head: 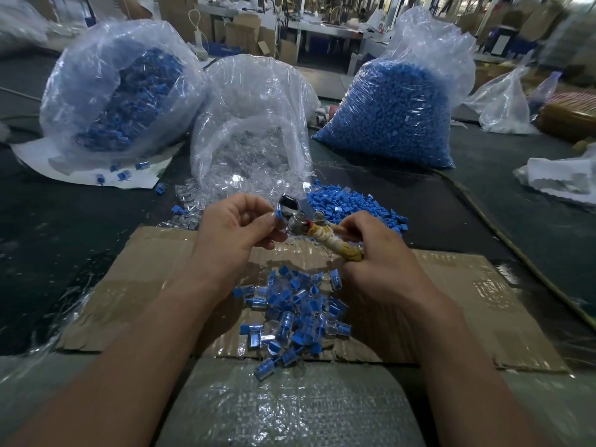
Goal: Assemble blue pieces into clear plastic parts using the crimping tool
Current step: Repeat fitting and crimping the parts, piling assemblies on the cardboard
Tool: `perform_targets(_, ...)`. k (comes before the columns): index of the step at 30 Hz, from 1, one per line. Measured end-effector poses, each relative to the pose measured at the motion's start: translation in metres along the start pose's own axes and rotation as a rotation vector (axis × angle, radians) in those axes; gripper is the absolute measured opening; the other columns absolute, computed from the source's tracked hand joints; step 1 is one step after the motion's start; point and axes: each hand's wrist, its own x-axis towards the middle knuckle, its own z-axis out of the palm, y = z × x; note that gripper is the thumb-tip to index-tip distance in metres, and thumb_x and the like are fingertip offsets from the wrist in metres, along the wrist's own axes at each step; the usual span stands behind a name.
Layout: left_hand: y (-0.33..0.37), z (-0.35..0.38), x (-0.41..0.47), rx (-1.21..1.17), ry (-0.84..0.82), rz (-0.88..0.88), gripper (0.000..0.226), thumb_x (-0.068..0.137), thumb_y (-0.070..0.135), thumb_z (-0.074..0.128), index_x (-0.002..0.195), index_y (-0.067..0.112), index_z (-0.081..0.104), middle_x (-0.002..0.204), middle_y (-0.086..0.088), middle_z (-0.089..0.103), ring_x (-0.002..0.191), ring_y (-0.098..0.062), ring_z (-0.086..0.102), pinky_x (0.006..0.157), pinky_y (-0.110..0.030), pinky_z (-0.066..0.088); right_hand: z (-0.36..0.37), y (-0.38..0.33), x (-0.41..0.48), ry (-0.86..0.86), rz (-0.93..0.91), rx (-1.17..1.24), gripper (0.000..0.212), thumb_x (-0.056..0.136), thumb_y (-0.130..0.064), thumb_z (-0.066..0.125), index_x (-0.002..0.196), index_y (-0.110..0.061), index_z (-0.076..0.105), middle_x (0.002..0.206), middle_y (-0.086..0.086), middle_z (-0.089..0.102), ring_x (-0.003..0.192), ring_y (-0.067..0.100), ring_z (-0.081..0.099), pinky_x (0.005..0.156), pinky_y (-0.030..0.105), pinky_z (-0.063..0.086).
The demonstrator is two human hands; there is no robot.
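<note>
In the middle of the frame the left hand [238, 229] is pinching a small piece [278, 214] between thumb and forefinger, the other fingers curling loosely, and is offering it to the metal head of the tool [314, 228]. The right hand [382, 253], just right of centre, is wrapping its fingers round the tool's cloth-bound handle. Whether the head is pressing on the piece or only touching it I cannot tell, since most of the piece is hidden.

The piece is looking light, hard and smooth, so it is likely slippery. It is probably best pinched by its outer edges, leaving the joint free for the head. The clear shell may be risking a crack under too hard a squeeze. The tool is the heavy item here. The cloth wrap is probably giving a sure grip, and a hold low on the handle should be giving leverage.

A pile [290, 314] of blue-and-clear pieces is lying on the cardboard [451, 285] below the hands. A blue heap [351, 209] is sitting just behind the right hand, and clear parts are spilling from the clear bag [251, 130] at upper centre — both within easy reach.
</note>
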Motion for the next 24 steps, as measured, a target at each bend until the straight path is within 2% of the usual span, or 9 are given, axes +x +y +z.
perform_targets(8,-0.0005,0.0009,-0.0015,0.035,0.001,0.035,0.019,0.085,-0.006,0.054,0.079,0.012,0.057,0.062,0.006,0.069,0.056,-0.006,0.065,0.051,-0.015,0.050,-0.0003,-0.0026,-0.0017,-0.036,-0.034,-0.023,0.033,0.075,-0.011,0.065,0.092,-0.031,0.045,0.091,-0.007,0.050,0.083,0.013,0.046,0.068,0.029,0.036)
perform_targets(11,-0.0010,0.0014,-0.0020,0.047,0.021,0.069,0.020,0.085,-0.006,0.054,0.079,0.013,0.056,0.061,0.008,0.068,0.054,-0.004,0.064,0.051,-0.014,0.049,0.0002,-0.0053,-0.0018,-0.027,-0.044,-0.028,0.035,0.074,-0.008,0.063,0.093,-0.032,0.047,0.090,-0.007,0.052,0.084,0.013,0.047,0.070,0.030,0.038)
perform_targets(15,-0.0022,0.0022,-0.0030,0.080,0.051,0.109,0.022,0.085,-0.006,0.054,0.078,0.015,0.055,0.060,0.010,0.067,0.052,-0.003,0.062,0.049,-0.013,0.048,0.0013,-0.0070,-0.0019,-0.008,-0.030,-0.004,0.036,0.073,-0.006,0.063,0.098,-0.031,0.054,0.080,-0.015,0.050,0.078,0.007,0.048,0.069,0.029,0.042)
perform_targets(19,-0.0029,0.0029,-0.0026,0.104,0.060,0.114,0.025,0.085,-0.007,0.053,0.077,0.016,0.054,0.059,0.011,0.066,0.051,-0.003,0.061,0.048,-0.013,0.048,0.0020,-0.0071,-0.0012,0.001,-0.031,-0.012,0.034,0.073,-0.006,0.063,0.094,-0.031,0.055,0.077,-0.016,0.050,0.077,0.006,0.049,0.069,0.030,0.044)
perform_targets(24,-0.0022,0.0033,-0.0034,0.112,0.093,0.119,0.024,0.086,-0.006,0.054,0.076,0.016,0.055,0.059,0.003,0.062,0.051,-0.002,0.061,0.049,-0.013,0.047,0.0049,-0.0069,-0.0011,0.051,-0.057,-0.029,0.030,0.073,-0.006,0.061,0.091,-0.029,0.057,0.075,-0.015,0.051,0.077,0.009,0.052,0.068,0.031,0.045)
